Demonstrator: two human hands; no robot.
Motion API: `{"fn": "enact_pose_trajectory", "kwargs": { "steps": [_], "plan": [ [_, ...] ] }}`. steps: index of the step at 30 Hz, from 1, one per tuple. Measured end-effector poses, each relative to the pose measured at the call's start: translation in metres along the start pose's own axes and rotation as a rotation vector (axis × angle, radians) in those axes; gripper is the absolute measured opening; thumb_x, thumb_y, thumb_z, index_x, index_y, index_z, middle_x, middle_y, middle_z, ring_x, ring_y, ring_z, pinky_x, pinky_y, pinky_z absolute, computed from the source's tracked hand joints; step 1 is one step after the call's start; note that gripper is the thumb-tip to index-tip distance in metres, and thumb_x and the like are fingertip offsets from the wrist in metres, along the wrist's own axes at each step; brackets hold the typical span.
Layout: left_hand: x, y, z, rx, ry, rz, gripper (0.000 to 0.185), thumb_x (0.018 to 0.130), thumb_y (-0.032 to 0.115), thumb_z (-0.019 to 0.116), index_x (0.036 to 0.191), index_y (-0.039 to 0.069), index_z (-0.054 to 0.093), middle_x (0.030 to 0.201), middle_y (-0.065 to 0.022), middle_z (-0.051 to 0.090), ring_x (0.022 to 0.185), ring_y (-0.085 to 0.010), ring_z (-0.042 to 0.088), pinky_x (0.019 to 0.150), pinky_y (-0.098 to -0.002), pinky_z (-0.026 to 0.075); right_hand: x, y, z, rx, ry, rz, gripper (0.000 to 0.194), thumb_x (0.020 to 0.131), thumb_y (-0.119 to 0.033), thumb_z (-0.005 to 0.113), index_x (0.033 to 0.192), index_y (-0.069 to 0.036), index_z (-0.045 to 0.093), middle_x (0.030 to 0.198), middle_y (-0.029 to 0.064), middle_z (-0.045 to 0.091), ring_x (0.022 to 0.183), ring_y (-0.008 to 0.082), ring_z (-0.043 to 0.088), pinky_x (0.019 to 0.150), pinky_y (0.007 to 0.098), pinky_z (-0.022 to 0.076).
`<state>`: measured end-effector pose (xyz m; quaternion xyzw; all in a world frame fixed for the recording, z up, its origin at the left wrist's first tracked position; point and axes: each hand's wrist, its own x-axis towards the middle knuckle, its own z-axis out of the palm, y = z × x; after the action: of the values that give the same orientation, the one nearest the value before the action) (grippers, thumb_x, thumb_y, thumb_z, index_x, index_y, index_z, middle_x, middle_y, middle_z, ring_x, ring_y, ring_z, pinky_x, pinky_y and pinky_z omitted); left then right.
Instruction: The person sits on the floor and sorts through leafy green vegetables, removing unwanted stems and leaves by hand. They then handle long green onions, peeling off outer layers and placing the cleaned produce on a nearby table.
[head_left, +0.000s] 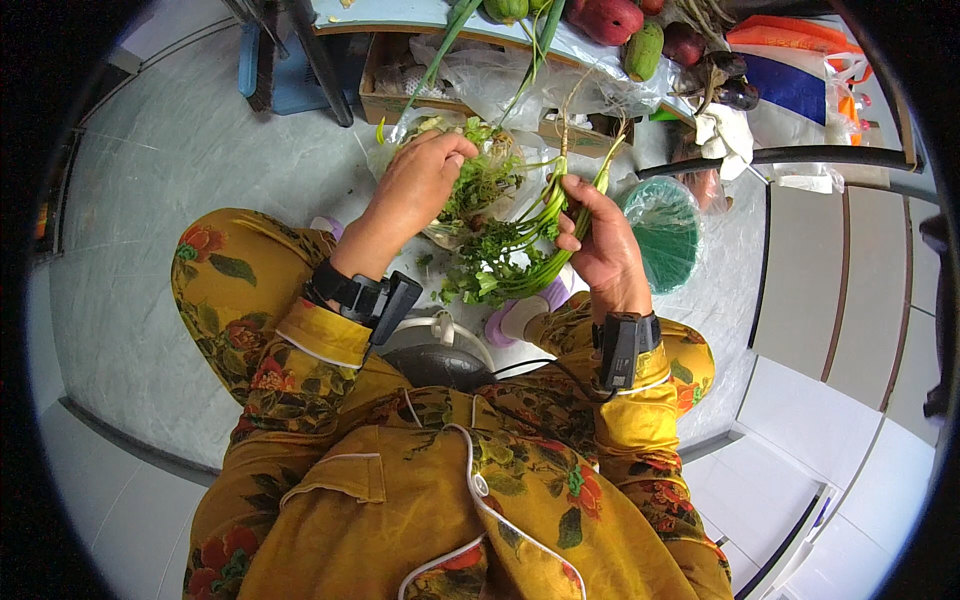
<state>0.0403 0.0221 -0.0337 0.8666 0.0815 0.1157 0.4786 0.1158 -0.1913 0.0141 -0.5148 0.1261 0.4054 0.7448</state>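
My right hand (604, 236) grips a bunch of leafy green herbs (551, 266), perhaps coriander or Chinese celery. Thin pale roots point up and away from me, and the leaves hang toward my left. My left hand (426, 176) is raised to the left of the bunch with its fingers curled in. Whether anything small is pinched there is hidden. Beneath both hands, a heap of plucked leaves and trimmings (491, 180) lies in a clear plastic bag (529, 150) on the floor.
A green lined bin (660, 255) stands right of my right hand. Ahead, a low table (345, 16) carries vegetables, among them a red tuber (607, 21), with cardboard boxes (375, 90) below. A blue dustpan (300, 94) sits far left. A white cloth (724, 139) drapes over a black bar.
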Motion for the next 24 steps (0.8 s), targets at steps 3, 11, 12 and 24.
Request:
{"fn": "enact_pose_trajectory", "kwargs": {
  "steps": [3, 11, 12, 24],
  "plan": [
    [-0.001, 0.014, 0.004, -0.121, 0.029, 0.015, 0.015, 0.088, 0.009, 0.053, 0.099, 0.004, 0.061, 0.092, -0.0105, 0.062, 0.086, -0.0243, 0.060, 0.077, -0.0331, 0.047, -0.002, 0.000, 0.003, -0.025, -0.004, 0.002, 0.014, 0.086, -0.015, 0.060, 0.095, -0.004, 0.058, 0.073, -0.0008, 0.052, 0.053, 0.0080, 0.044, 0.040, 0.0195, 0.0292],
    [-0.001, 0.032, 0.017, -0.624, -0.204, -0.090, 0.019, 0.090, 0.010, 0.057, 0.107, 0.002, 0.059, 0.096, -0.0008, 0.061, 0.088, -0.0061, 0.055, 0.074, -0.0222, 0.046, -0.009, 0.004, 0.016, -0.128, -0.053, 0.051, 0.014, 0.086, -0.016, 0.060, 0.095, -0.005, 0.058, 0.073, -0.0019, 0.052, 0.053, 0.0063, 0.045, 0.039, 0.0181, 0.0300],
    [0.000, 0.032, 0.017, -0.654, -0.208, -0.093, 0.019, 0.090, 0.011, 0.057, 0.107, 0.003, 0.059, 0.095, -0.0003, 0.061, 0.086, -0.0060, 0.054, 0.074, -0.0222, 0.046, -0.009, 0.003, 0.017, -0.136, -0.047, 0.051, 0.014, 0.086, -0.016, 0.060, 0.095, -0.005, 0.058, 0.073, -0.0018, 0.052, 0.053, 0.0062, 0.045, 0.039, 0.0180, 0.0299],
    [-0.001, 0.030, 0.007, -0.719, -0.333, -0.162, 0.022, 0.090, 0.012, 0.057, 0.110, 0.005, 0.055, 0.086, 0.0030, 0.056, 0.079, -0.0053, 0.052, 0.071, -0.0212, 0.045, -0.008, 0.004, 0.014, -0.157, -0.020, 0.046, 0.018, 0.086, -0.016, 0.060, 0.098, -0.003, 0.059, 0.074, -0.0008, 0.055, 0.052, 0.0044, 0.043, 0.037, 0.0166, 0.0283]
  ]
}}
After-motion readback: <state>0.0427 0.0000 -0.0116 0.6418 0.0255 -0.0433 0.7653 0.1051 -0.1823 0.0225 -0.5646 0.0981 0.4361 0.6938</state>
